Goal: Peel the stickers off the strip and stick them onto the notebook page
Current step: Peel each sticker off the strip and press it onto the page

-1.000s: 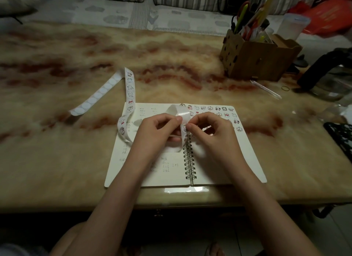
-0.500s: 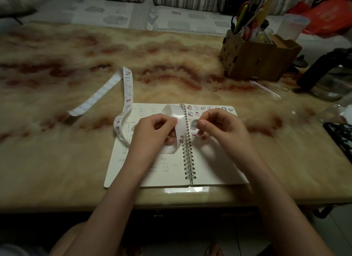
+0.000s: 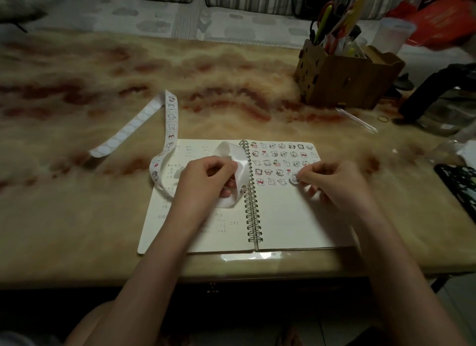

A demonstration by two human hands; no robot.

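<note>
One strip (image 3: 170, 119) stretching away, left hand (image 3: 203, 183) gripping, right hand (image 3: 332, 183) pinching sticker (image 3: 294, 178)

the only writing that could be read stood on the left page (image 3: 226, 238) of the open notebook (image 3: 283, 222) — faint handwriting in short columns. low on that page, near the spiral binding (image 3: 253, 217), "2+3" was legible, with what looked like "1.4 l" just to its left and "2.4 l" on the line below. the other lines on the page — some seemingly in chinese characters — were too small and dim to make out.
</note>
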